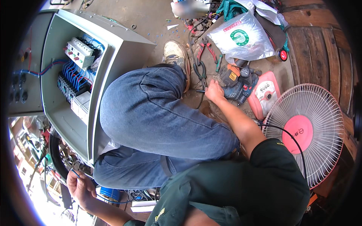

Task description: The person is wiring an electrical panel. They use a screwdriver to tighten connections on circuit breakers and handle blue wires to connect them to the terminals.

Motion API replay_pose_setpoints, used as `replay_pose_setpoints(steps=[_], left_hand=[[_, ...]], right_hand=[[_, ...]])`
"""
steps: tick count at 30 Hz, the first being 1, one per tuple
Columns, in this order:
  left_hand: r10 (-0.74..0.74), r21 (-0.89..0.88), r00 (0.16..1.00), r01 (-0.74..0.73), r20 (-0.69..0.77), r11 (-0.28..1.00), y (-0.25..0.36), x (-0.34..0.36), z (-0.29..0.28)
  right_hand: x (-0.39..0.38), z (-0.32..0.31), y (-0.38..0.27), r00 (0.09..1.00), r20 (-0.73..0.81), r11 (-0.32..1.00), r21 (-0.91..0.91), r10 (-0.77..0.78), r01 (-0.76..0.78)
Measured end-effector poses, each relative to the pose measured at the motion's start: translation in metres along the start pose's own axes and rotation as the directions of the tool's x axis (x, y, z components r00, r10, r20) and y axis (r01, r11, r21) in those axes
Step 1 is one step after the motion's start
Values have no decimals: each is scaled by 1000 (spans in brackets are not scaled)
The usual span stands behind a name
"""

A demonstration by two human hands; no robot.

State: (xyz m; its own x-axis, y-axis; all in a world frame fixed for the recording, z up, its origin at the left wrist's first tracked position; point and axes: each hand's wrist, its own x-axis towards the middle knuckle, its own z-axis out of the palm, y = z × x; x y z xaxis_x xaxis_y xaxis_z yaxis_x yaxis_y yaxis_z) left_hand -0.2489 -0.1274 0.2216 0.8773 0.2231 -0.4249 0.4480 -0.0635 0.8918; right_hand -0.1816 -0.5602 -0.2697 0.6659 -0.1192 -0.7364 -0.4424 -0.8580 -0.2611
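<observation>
My left hand (80, 187), low at the left beside my folded leg, pinches a thin blue wire (76, 174) between thumb and fingers. The wire seems to run on down past the wrist. Out to the right of my knee, my right hand (215, 91) is closed near the floor. A slim dark rod-like thing (200, 90) sticks out of its fingers to the left; its kind does not show. Just above that hand lie dark-handled pliers (200, 71). A power tool (241, 83) with a blue-grey body and an orange-marked part sits right beside the hand.
An open grey electrical cabinet (130, 39) holds breakers (80, 54) and blue wires. Red-handled pliers (206, 51) and a green screwdriver (219, 63) lie on the floor. A white plastic bag (243, 39), a pink fan (301, 132) and its base (266, 94) stand right.
</observation>
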Motion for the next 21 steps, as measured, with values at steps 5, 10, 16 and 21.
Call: replay_pose_setpoints(steps=[5, 10, 16, 21], left_hand=[[4, -32, 999, -5, -32, 999, -5, -3, -7], [17, -126, 1000, -19, -15, 992, -8, -5, -2], [-60, -116, 988, 44, -141, 992, -10, -13, 13], [-32, -83, 964, 10, -265, 996, -23, 1, 13]], right_hand=[[-7, 0, 7, 992, -1, 987, -103, -126, 125], [0, 14, 17, 993, 20, 986, -118, -120, 121], [17, -6, -16, 955, -275, 930, 309, -112, 198], [-21, -157, -150, 879, -444, 369, 799, -172, 475]])
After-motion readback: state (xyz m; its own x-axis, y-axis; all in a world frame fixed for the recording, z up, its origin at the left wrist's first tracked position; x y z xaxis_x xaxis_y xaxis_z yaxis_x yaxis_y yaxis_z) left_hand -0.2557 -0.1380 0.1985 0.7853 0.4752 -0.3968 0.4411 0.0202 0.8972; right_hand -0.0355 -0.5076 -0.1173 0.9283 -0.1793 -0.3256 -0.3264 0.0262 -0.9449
